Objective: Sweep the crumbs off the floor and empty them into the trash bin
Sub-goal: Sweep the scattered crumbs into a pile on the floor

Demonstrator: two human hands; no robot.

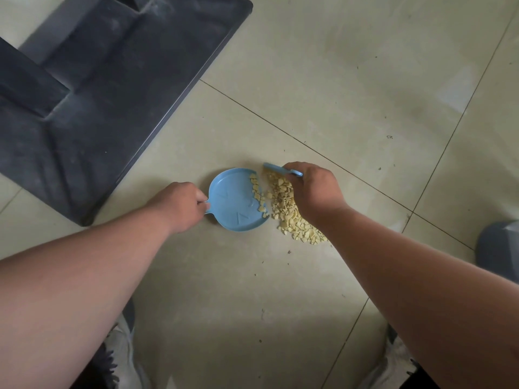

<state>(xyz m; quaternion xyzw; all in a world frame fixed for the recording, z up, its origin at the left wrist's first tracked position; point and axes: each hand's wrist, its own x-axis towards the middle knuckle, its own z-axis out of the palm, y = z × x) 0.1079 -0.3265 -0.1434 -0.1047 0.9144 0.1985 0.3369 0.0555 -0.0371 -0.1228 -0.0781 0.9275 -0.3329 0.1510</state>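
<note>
Sweeping was barely started: left hand [184,204] pinched the dustpan [236,200] handle, right hand [314,192] gripped the brush [276,169]. Few crumbs [286,211] sat inside its right lip; most remained on the floor [337,94], bin emptying not done.

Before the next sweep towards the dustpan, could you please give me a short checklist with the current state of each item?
1. Left hand grips dustpan handle: ok.
2. Right hand holds brush: ok.
3. Dustpan rim lies beside the crumbs: ok.
4. All crumbs in the pan: not ok, most are on the floor.
5. Trash bin open: cannot tell.
</note>
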